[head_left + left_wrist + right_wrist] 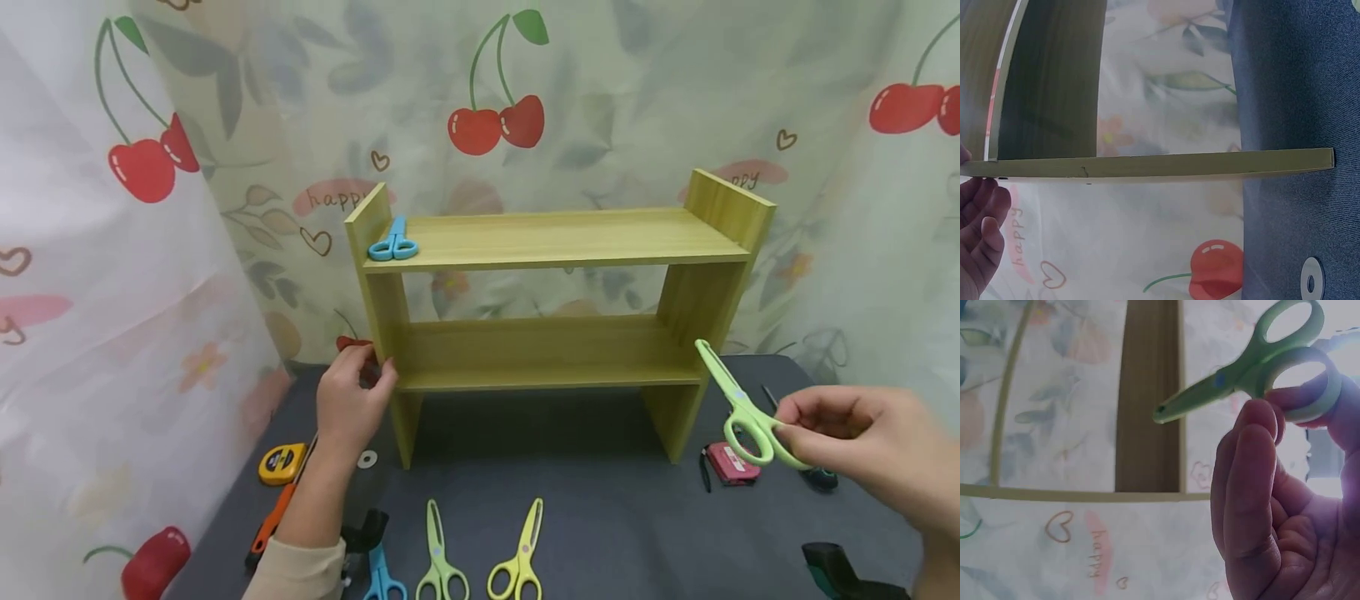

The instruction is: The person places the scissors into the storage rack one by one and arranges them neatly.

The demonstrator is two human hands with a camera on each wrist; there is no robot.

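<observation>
At the right of the head view, a pair of light green scissors [742, 408] is pinched by its handle loops in the right hand [870, 442], blades closed and pointing up and left toward the wooden shelf [555, 242]. The grip looks light, by fingertips only [1254, 487], so the scissors could be tipped or dropped onto the table [570, 467] if the pinch is loosened. At centre left, the shelf's left upright is gripped by the left hand [351, 404], its fingers curled round the board's edge. If that hold is released, the shelf could be nudged by the blade tip. Blue scissors [393, 242] lie at the left end of the top board and could be knocked if the shelf is jolted.
</observation>
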